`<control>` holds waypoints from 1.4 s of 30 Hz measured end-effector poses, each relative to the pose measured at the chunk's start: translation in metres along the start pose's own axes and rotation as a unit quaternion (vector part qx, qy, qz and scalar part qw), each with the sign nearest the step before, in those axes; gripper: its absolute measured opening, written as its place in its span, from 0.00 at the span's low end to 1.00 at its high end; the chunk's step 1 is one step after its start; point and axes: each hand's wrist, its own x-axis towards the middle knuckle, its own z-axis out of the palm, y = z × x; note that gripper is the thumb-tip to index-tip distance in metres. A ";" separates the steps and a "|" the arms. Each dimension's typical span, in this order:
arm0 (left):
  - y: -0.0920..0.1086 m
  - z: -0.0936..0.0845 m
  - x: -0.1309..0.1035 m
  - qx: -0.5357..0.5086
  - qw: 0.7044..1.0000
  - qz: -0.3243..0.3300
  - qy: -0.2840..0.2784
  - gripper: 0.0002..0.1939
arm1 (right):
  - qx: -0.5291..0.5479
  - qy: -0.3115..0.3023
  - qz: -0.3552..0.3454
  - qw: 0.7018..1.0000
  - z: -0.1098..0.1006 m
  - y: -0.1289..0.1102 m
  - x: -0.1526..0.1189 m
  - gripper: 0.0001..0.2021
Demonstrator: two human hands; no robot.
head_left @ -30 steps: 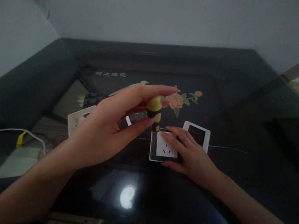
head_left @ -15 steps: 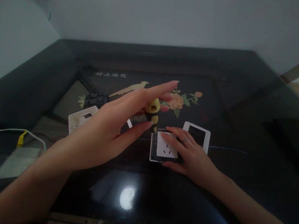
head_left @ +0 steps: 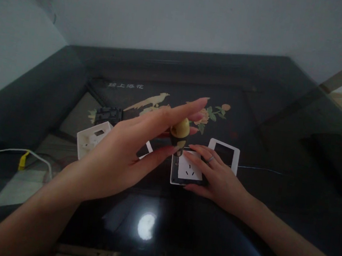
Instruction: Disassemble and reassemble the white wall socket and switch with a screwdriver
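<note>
My left hand [head_left: 140, 147] is closed around a screwdriver [head_left: 180, 133] with a yellow and black handle, held upright between thumb and fingers. The screwdriver's lower end points down at the left edge of a wall socket [head_left: 190, 168], which has a white face set in a dark frame. Its tip is too small to make out. My right hand [head_left: 215, 171], with a ring on one finger, lies over the right side of the socket and grips it by its edges against the table. Part of the socket is hidden under those fingers.
A white back box [head_left: 82, 145] sits behind my left forearm, with a black plastic part [head_left: 108, 115] just beyond. A white cover frame [head_left: 235, 159] lies right of the socket. Another white frame [head_left: 150, 147] is mostly hidden by my left hand. A cable [head_left: 38, 154] crosses the glossy table [head_left: 171, 69].
My left hand and the screwdriver have shifted slightly to the right, and the handle is more upright. My right hand stays on the socket.
</note>
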 end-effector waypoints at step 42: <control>0.005 -0.005 -0.003 0.064 0.997 -0.039 -0.013 0.33 | -0.019 0.001 -0.011 1.000 -0.001 -0.001 0.001 0.35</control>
